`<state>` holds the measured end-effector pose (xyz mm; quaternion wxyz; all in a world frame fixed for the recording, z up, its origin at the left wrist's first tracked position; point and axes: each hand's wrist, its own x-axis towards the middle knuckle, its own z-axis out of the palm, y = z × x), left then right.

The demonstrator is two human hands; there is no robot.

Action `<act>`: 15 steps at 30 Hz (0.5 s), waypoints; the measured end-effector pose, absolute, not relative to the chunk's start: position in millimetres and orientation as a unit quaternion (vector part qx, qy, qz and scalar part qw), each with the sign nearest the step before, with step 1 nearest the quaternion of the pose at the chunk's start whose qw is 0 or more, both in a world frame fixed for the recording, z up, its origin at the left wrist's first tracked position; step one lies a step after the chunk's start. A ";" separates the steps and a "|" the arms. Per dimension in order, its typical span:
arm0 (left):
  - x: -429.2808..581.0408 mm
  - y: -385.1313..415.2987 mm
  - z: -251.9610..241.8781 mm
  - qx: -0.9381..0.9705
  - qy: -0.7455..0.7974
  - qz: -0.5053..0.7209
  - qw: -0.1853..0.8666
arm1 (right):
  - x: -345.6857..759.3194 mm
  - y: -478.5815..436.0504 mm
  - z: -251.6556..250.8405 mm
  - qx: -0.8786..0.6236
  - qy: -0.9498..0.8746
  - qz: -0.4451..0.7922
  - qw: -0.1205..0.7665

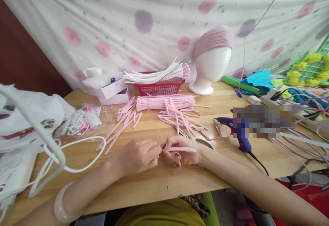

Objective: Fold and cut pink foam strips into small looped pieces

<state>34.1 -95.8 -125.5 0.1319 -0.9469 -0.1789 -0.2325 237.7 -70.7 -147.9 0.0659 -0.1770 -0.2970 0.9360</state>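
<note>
My two hands meet over the front of the wooden table. A short pale-pink pipe cleaner (pixel 183 149) lies across the palm of my right hand (pixel 183 152), pinched near its left end between the thumb and fingers. My left hand (pixel 141 155) is closed, back upward, with its fingertips meeting the right fingertips at that end; whether it grips the pipe cleaner is hidden. Just behind my right hand lie scissors (pixel 204 141), partly covered by the wrist. Beyond them are loose pink pipe cleaners (pixel 177 116) and a tied pink bundle (pixel 166 102).
A red basket (pixel 160 88) holds white and pink stems. A foam head (pixel 212 65) wears a pink wrap. To the right are a blue glue gun (pixel 240 132) and tangled cables. On the left stand bagged beads (pixel 84 120), white boxes (pixel 113 89) and a white curved tube (pixel 38 126).
</note>
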 end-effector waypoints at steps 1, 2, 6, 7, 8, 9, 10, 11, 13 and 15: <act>34.5 -95.8 -125.4 -0.948 -0.179 -0.230 0.128 | 236.7 -71.6 -147.7 -0.196 -0.303 0.929 0.082; 34.8 -96.0 -125.4 -0.948 -0.179 -0.231 0.125 | 235.9 -72.2 -147.5 -0.213 -0.310 0.922 0.094; 36.8 -100.4 -127.0 -0.947 -0.183 -0.250 0.082 | 235.1 -73.3 -144.7 -0.260 -0.381 0.881 0.105; 37.5 -102.1 -127.7 -0.948 -0.189 -0.252 0.054 | 235.7 -73.9 -142.8 -0.270 -0.427 0.856 0.109; 38.4 -103.9 -128.1 -0.947 -0.200 -0.252 0.016 | 236.5 -74.9 -140.2 -0.278 -0.486 0.820 0.117; 39.6 -105.6 -128.0 -0.944 -0.216 -0.249 -0.034 | 237.3 -76.4 -137.0 -0.283 -0.553 0.773 0.127; 40.9 -107.1 -127.3 -0.936 -0.238 -0.242 -0.092 | 238.1 -78.3 -133.4 -0.286 -0.621 0.716 0.138; 42.3 -108.3 -125.9 -0.923 -0.267 -0.232 -0.152 | 238.7 -80.6 -129.7 -0.286 -0.685 0.653 0.149; 45.5 -109.3 -121.1 -0.879 -0.337 -0.210 -0.265 | 238.3 -85.5 -123.2 -0.276 -0.791 0.520 0.165; 48.1 -107.8 -115.5 -0.820 -0.403 -0.186 -0.362 | 236.0 -89.8 -119.7 -0.261 -0.872 0.371 0.186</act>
